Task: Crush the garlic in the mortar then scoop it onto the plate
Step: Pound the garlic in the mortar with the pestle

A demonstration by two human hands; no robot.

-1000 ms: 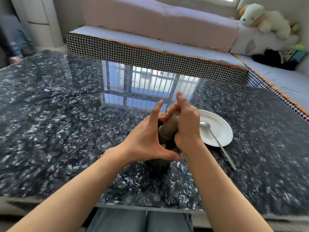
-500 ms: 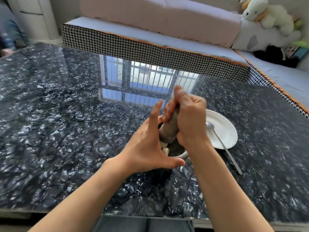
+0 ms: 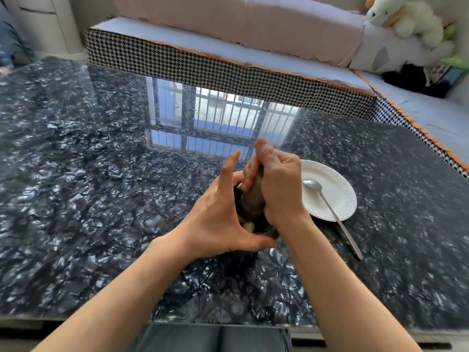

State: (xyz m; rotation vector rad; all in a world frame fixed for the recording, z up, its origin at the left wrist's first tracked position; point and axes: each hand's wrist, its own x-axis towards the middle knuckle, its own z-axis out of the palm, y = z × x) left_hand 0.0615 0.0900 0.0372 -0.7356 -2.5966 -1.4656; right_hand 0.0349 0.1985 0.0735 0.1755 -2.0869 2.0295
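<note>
Right hand (image 3: 279,189) wrapped tight round the pestle (image 3: 252,201), fingers and thumb curled about its upper part, lower end down inside the mortar (image 3: 271,233). Left hand (image 3: 220,214) cupped against the mortar's near-left side, thumb hooked along the near rim, fingers spread and mostly straight, steadying rather than gripping. Mortar standing on the dark marbled table (image 3: 88,199), about mid-width and a little in from the near edge, largely hidden by both hands. One pale garlic clove (image 3: 248,226) showing inside beside the pestle's base; whether crushed, cannot tell. White paper plate (image 3: 335,199) just right of the mortar, close to the right wrist. Metal spoon (image 3: 327,201) lying bowl-up on the plate, handle running over the rim toward the table's near right corner.
</note>
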